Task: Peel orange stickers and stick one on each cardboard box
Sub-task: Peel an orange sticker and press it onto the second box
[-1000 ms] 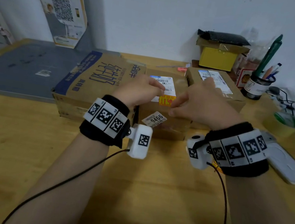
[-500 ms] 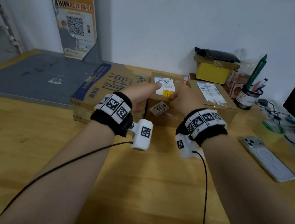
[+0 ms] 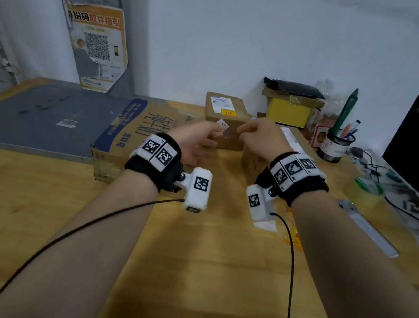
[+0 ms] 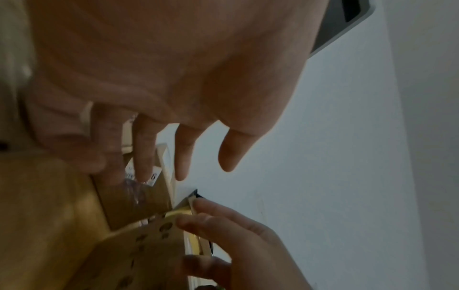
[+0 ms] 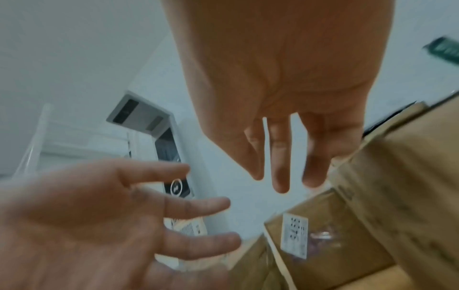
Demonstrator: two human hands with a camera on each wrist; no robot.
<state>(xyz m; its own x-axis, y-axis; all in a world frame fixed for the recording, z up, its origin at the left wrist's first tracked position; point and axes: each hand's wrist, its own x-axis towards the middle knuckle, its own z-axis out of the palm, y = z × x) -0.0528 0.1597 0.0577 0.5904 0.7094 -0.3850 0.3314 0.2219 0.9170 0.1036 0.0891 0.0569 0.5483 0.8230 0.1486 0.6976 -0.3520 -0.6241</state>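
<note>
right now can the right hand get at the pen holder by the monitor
Probably yes: the right hand holds nothing visible and the pen holder stands just to its right, with only open desk between them.

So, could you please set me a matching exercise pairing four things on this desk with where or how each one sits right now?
Things:
1. small brown cardboard box
2. large flat cardboard box with a blue edge
3. white numbered paper slip
4. silver phone

Places or states:
A. furthest left of the boxes
B. flat on the wooden table, on the right side
C. carries an orange sticker on top
D. pinched by the left hand

Pairs: 1-C, 2-A, 3-D, 4-B.
</note>
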